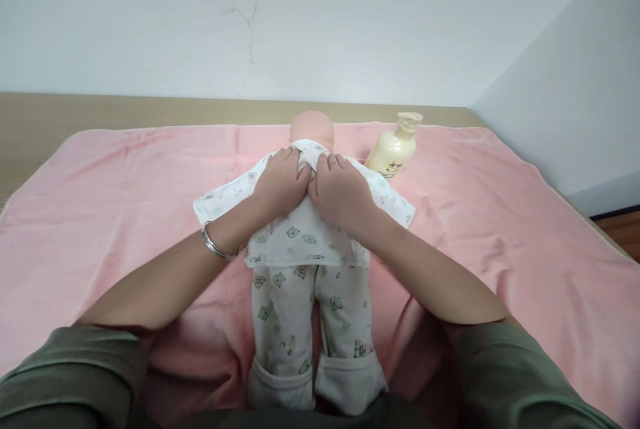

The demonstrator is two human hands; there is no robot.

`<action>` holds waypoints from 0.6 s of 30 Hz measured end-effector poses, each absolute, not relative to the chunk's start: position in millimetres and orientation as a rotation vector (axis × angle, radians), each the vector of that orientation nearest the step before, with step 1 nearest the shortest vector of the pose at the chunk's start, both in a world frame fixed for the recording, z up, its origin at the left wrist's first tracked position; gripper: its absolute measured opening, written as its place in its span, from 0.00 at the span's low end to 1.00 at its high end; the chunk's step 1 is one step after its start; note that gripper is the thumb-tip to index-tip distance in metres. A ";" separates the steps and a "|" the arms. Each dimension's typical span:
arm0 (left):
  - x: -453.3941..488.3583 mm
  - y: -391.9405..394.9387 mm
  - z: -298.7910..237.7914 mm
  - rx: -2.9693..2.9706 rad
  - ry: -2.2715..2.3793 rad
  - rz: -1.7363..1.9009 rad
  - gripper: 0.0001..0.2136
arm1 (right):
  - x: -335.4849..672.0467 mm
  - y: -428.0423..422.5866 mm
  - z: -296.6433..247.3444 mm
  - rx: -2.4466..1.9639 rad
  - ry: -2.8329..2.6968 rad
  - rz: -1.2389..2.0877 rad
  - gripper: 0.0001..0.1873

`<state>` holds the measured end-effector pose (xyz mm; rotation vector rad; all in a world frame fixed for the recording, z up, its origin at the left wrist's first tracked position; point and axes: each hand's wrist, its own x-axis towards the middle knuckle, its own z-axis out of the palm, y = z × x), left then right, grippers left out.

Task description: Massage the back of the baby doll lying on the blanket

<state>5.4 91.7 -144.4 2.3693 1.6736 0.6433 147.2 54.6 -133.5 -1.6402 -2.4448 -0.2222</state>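
Note:
A baby doll (313, 128) lies stretched out with its bare head away from me; no face shows, so it appears to be face down. It wears a white printed top (305, 242) and matching printed pants (290, 316) with folded cuffs. My left hand (283, 179) rests on the left of the doll's upper back, fingers laid over the cloth toward the shoulder. Mirroring it on the right is my right hand (343, 189), also flat on the top. Both thumbs meet near the middle, below the collar, where the cloth is bunched. Neither hand visibly grips anything.
A pump bottle (393, 152) of pale yellow liquid leans to one side, right of the doll's head. A wrinkled pink blanket (150, 182) lies beneath everything on a wooden surface (150, 109). White walls (350, 29) stand behind and to the right.

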 end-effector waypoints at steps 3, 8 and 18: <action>5.8 92.9 -142.7 2.302 1.746 0.614 0.14 | 149.5 59.6 -132.6 -1.629 -2.418 -0.121 0.22; 12.9 66.0 -142.0 2.530 1.760 0.666 0.14 | 157.6 87.9 -135.4 -1.791 -2.253 0.164 0.31; 2.4 89.9 -145.6 2.386 1.706 0.655 0.15 | 144.4 52.3 -142.6 -1.652 -2.387 -0.192 0.30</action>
